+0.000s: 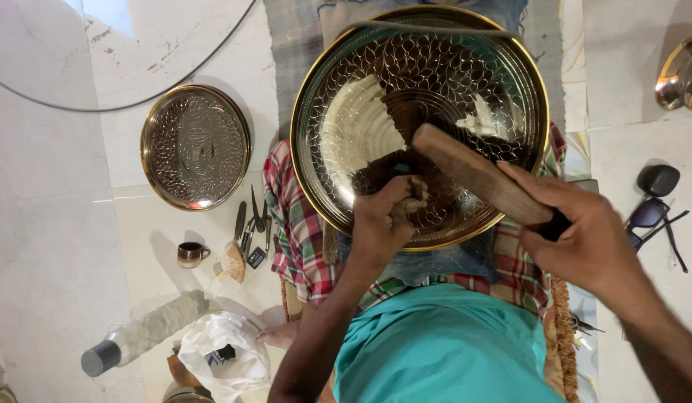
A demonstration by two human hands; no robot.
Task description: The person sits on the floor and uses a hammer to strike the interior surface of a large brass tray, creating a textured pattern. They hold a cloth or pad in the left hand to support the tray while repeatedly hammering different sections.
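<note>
A large round engraved brass plate rests on my lap over a checked cloth. My left hand is closed around a small chisel-like tool whose tip touches the plate near its centre. My right hand grips a worn wooden mallet, its head raised just above my left hand and the tool.
A smaller engraved brass plate lies on the marble floor to the left. Several small metal tools, a little cup, a plastic bottle and a white bag sit nearby. Sunglasses and a brass vessel are at right.
</note>
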